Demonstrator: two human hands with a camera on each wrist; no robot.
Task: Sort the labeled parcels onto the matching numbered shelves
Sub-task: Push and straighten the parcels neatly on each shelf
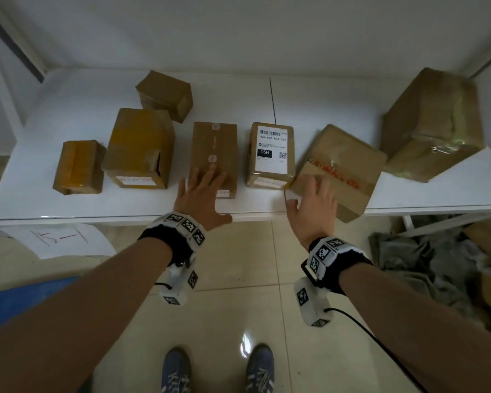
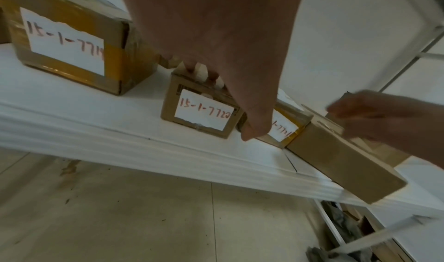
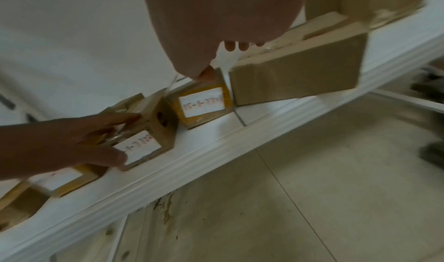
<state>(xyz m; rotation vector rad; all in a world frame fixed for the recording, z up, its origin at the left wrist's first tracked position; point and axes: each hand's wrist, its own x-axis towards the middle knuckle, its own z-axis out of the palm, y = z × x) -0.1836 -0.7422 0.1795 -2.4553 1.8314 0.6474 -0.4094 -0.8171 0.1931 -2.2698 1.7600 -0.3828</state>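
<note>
Several brown cardboard parcels stand on a white shelf (image 1: 40,199) that carries a paper sign "15-1" (image 1: 58,238) on its front edge. My left hand (image 1: 203,188) lies with straight, spread fingers on the near end of a narrow parcel (image 1: 214,148); the left wrist view shows that parcel's label, 15-1-7722 (image 2: 201,114). My right hand (image 1: 313,197) rests flat on the near corner of a flat parcel with red print (image 1: 343,165), which sits askew and juts over the shelf edge. Between the two hands stands a parcel with a printed 15H label (image 1: 271,154).
Left of my hands stand a tall taped parcel (image 1: 139,146), a small one (image 1: 78,165) and one further back (image 1: 165,95). A large parcel (image 1: 431,123) leans at the right end. Grey cloth and boxes (image 1: 425,259) lie on the floor under the shelf's right side.
</note>
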